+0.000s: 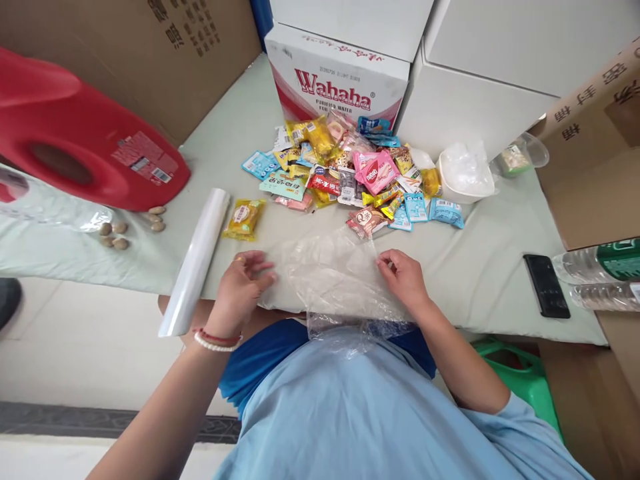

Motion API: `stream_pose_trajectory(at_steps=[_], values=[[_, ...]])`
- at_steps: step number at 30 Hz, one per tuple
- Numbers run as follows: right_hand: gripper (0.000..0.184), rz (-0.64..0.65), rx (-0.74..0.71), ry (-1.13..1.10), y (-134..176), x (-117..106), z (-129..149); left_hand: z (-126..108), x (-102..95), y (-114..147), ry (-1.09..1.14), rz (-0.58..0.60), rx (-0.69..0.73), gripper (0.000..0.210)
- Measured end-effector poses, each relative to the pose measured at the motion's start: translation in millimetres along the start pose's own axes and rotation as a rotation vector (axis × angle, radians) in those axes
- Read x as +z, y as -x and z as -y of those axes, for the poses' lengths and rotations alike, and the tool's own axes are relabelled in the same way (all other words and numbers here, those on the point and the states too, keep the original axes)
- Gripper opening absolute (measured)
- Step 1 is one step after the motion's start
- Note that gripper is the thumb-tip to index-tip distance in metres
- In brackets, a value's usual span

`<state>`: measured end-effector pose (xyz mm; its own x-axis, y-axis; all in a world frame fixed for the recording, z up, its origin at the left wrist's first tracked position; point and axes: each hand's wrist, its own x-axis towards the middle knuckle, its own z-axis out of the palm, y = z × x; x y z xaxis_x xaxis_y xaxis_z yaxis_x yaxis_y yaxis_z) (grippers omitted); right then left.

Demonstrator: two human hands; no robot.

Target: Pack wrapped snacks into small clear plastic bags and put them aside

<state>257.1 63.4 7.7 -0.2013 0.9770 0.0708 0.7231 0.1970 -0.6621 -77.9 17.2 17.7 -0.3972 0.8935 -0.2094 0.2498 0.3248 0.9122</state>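
Note:
A thin, crumpled sheet of clear plastic film [325,273] lies over the table edge in front of me and hangs down onto my lap. Whether it is a bag or a loose sheet I cannot tell. At its right edge, my right hand [403,277] pinches it between thumb and fingers. My left hand [247,283] is at the left side of the film, fingers apart and curved, with nothing gripped. Just beyond that hand sits a yellow wrapped snack [244,219]. A white plastic roll [196,263] lies to its left, sticking out past the table edge.
Behind the film is a pile of wrapped snacks [345,170], backed by a Wahaha carton [340,80]. Left are a red jug [90,133] and several nuts [114,233]. Right are a white bowl [463,190], a phone [547,285] and water bottles [600,263].

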Motion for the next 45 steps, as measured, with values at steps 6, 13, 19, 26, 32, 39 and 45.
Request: stream_pose_trajectory(at_steps=[6, 13, 19, 26, 32, 39, 45], values=[[0.031, -0.108, -0.037, 0.168, -29.8, -43.3, -12.0, -31.8, 32.6, 21.0, -0.470, 0.039, 0.975, 0.026], [0.046, 0.172, -0.546, 0.552, -107.6, -44.8, 3.2, -16.3, 93.2, -16.5, -0.880, 0.499, 1.183, 0.038], [0.029, 0.211, -0.503, 0.639, -87.7, -45.0, -17.2, 16.4, 83.1, -7.3, -0.977, 0.342, 0.918, 0.054], [0.030, 0.086, 0.040, 0.357, -87.6, -86.2, -42.0, 11.7, 68.5, 12.8, -0.804, 0.198, 0.804, 0.054], [0.072, 0.150, 0.417, 0.387, -157.8, -60.6, -9.2, 16.3, 49.5, -4.5, -0.873, 0.280, 0.932, 0.048], [0.044, 0.145, 0.476, 0.417, -163.6, -62.7, -3.5, 24.0, 51.8, 13.4, -0.922, 0.232, 0.858, 0.055], [0.025, -0.044, 0.145, 0.150, -86.7, -91.3, 3.9, 21.0, 59.8, 37.6, -0.867, 0.202, 0.652, 0.059]])
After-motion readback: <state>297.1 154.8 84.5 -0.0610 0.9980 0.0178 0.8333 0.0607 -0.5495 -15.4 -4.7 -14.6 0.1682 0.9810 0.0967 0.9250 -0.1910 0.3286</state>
